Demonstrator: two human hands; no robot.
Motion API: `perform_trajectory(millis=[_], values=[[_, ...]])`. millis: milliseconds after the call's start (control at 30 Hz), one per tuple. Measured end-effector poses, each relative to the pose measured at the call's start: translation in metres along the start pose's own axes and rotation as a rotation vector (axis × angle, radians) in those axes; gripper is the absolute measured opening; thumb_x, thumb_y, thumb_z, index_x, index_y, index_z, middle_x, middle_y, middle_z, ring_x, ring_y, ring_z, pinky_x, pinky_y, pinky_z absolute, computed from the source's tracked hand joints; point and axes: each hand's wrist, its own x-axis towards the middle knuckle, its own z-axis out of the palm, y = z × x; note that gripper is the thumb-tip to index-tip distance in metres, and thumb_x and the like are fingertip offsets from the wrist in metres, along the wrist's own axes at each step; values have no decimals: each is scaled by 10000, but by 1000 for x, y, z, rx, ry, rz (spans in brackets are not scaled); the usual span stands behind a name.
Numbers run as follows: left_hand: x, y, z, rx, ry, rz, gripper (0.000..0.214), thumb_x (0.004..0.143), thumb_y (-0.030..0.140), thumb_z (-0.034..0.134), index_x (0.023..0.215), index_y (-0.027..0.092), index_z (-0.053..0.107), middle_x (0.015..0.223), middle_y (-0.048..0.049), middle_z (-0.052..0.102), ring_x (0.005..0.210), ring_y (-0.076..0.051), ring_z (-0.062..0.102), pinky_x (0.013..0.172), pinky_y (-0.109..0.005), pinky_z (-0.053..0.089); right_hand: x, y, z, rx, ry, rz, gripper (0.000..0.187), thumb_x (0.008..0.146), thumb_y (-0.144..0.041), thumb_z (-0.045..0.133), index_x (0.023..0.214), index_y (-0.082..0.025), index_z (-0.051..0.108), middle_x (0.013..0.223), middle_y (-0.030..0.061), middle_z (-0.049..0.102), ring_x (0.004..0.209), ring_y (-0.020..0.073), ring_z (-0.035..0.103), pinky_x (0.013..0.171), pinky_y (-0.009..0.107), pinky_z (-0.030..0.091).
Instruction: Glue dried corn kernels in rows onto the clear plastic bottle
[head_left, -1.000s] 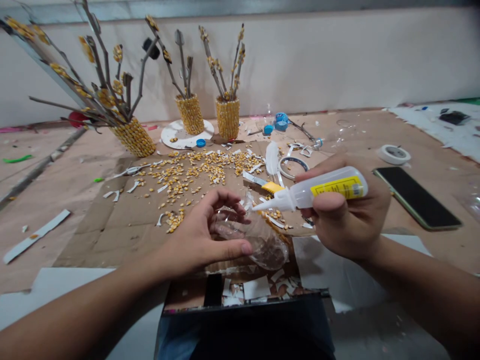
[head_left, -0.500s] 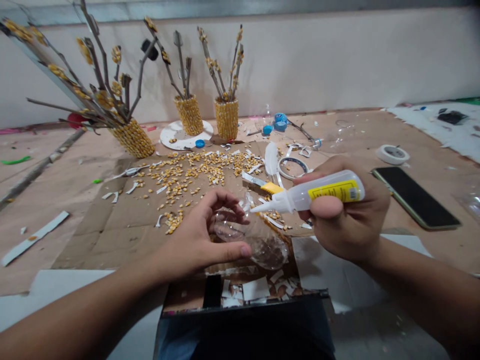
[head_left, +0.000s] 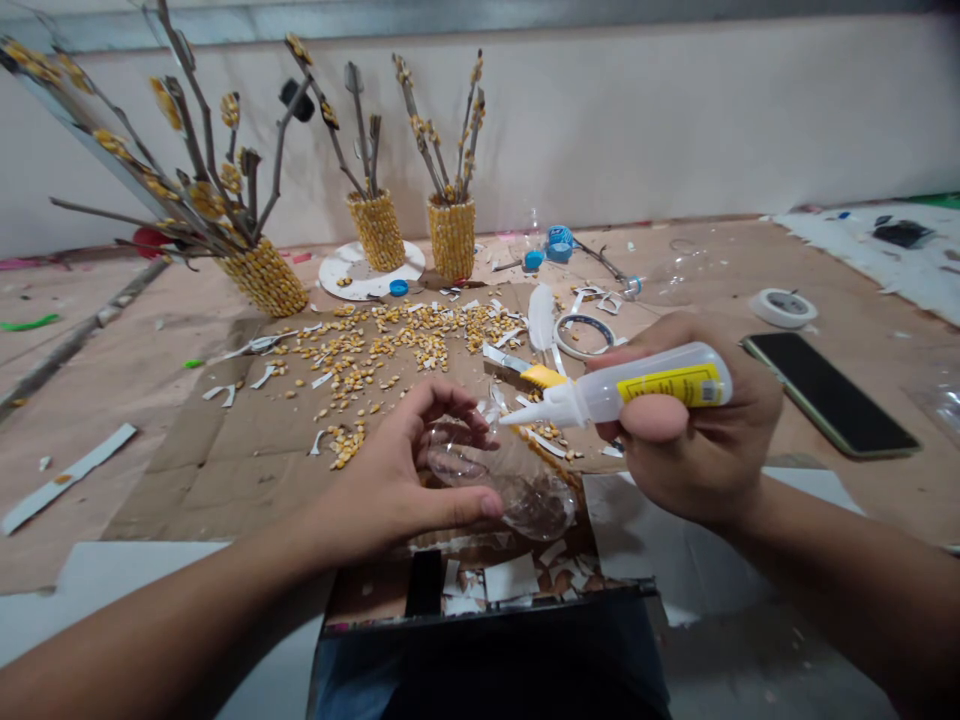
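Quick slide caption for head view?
Left hand holds a clear plastic bottle while right hand points a glue bottle at it.

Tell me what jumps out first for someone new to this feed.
At centre, the right hand grips a yellow-labelled glue bottle, nozzle pointing at a clear plastic bottle cupped by the left hand. Behind, corn kernels lie scattered on cardboard, and three kernel-covered vases holding twigs stand near the far wall.

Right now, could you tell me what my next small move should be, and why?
Probably tip the glue bottle down a little until its nozzle meets the clear plastic bottle. The right hand holds the nozzle just above the plastic, seemingly apart from it, while the left hand steadies the plastic on its side.
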Motion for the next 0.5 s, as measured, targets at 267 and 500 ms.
perform_trajectory(millis=[267, 500], values=[[0, -1, -1, 1, -9, 10, 639, 694, 294, 1010, 1159, 241, 576, 1176, -82, 699, 1113, -282, 740, 823, -346, 661, 1, -2, 0, 30, -17, -14, 324, 893, -530, 868, 932, -222, 775, 737, -16, 699, 549, 111, 589, 514, 284, 435], [0, 0, -2, 14, -14, -6, 649, 688, 268, 1012, 1162, 234, 569, 1182, -73, 690, 1154, -276, 729, 830, -318, 658, 3, -3, 2, 7, -2, -43, 371, 880, -583, 859, 905, -220, 783, 683, -40, 683, 484, 90, 547, 444, 265, 400]])
